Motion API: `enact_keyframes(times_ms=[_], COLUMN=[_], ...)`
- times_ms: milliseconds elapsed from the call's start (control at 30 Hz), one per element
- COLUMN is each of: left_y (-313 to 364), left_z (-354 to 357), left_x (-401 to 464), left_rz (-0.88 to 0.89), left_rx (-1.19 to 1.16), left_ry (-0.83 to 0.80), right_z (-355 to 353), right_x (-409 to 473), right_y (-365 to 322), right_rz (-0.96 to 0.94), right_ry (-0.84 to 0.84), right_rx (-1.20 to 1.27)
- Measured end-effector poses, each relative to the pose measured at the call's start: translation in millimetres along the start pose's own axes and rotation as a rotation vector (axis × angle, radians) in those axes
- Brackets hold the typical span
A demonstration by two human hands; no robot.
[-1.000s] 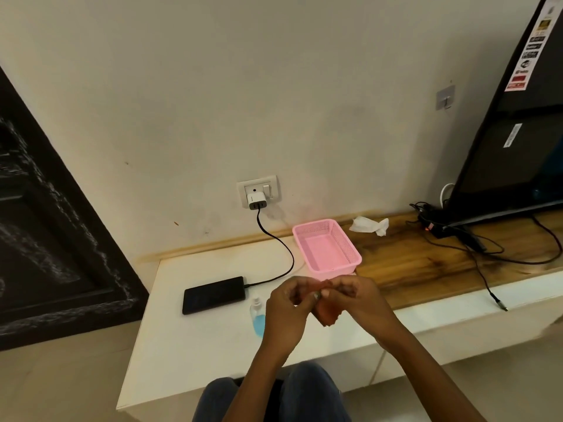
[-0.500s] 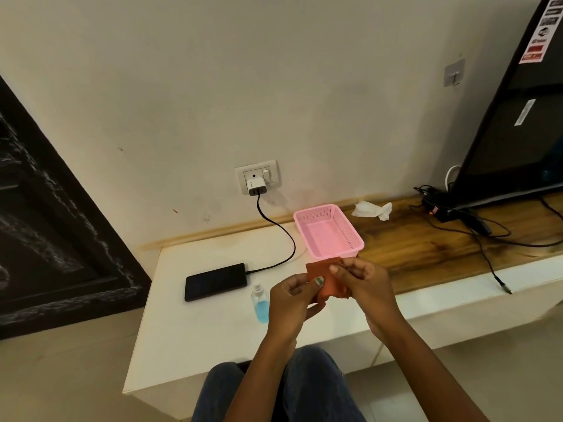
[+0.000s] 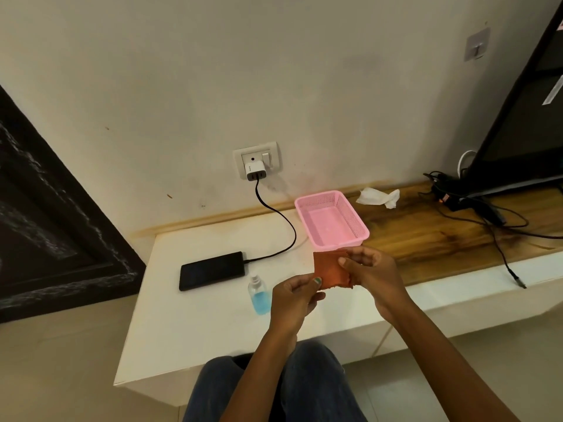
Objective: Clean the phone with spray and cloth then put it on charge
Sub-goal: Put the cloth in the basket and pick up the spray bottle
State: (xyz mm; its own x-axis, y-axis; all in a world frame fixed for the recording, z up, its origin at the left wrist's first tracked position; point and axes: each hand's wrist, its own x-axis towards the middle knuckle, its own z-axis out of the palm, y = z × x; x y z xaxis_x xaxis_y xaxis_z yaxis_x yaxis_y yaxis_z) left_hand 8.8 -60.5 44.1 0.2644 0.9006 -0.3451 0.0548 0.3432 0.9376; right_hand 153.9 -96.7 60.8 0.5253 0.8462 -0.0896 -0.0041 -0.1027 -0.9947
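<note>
Hands hold an orange cloth (image 3: 330, 271) above the front edge of the white desk (image 3: 195, 324). Left hand (image 3: 292, 300) pinches the cloth's lower left corner, thumb on top, grip clamped on the fabric. Right hand (image 3: 373, 272) grips the cloth's right edge, fingers curled round it. Cloth is folded to a small rectangle, held just in front of the pink basket (image 3: 332, 220).

Phone (image 3: 212, 270) lies flat, screen dark, on the desk to the left, black cable (image 3: 281, 222) plugged into its right end and running up to the white charger (image 3: 255, 172) in the wall socket. Spray bottle (image 3: 259, 295) with blue liquid stands upright just beside the left hand, near the phone. Crumpled white tissue (image 3: 379, 197) lies on the wooden section behind the basket.
</note>
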Motion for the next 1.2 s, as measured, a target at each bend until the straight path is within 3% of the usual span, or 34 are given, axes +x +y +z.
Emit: enact_keyframes(times_ms=[100,233,400,533,733,867,1067,1200], left_y=[-18.5,-53.1,-87.0,-118.8,-138.2,-140.0,-138.2,-130.0], left_z=[7.8,18.5,18.4,16.9,17.4,17.4,17.2,15.9], left_x=[21.6,49.6,88.0,106.1,110.0,110.9,112.2,110.4], left_rz=[0.031,0.056,0.106,0.233,0.300,0.285,0.266,0.222], left_rx=[0.149,0.474,0.600,0.977,0.946,0.937,0.939,0.945], left_ry=[0.002,-0.123,-0.168,-0.164,-0.135,-0.134,-0.147,-0.180], right_z=[-0.8,-0.9,3.5,12.2,22.0,23.9,17.3,17.0], right_x=[23.7,66.9,128.6,173.7,215.0,225.8,213.9,183.3], right_y=[7.1,18.6,30.7,47.4,67.4,75.4,71.0,60.6], right_rz=[-0.006,-0.021,-0.062,-0.033,0.131,0.176,0.024,-0.148], right_ry=[0.031,0.095,0.101,0.096,0.041,-0.015,0.036,0.089], right_rx=[-0.041,-0.175,-0.309,-0.421,-0.478,-0.660,-0.925,-0.871])
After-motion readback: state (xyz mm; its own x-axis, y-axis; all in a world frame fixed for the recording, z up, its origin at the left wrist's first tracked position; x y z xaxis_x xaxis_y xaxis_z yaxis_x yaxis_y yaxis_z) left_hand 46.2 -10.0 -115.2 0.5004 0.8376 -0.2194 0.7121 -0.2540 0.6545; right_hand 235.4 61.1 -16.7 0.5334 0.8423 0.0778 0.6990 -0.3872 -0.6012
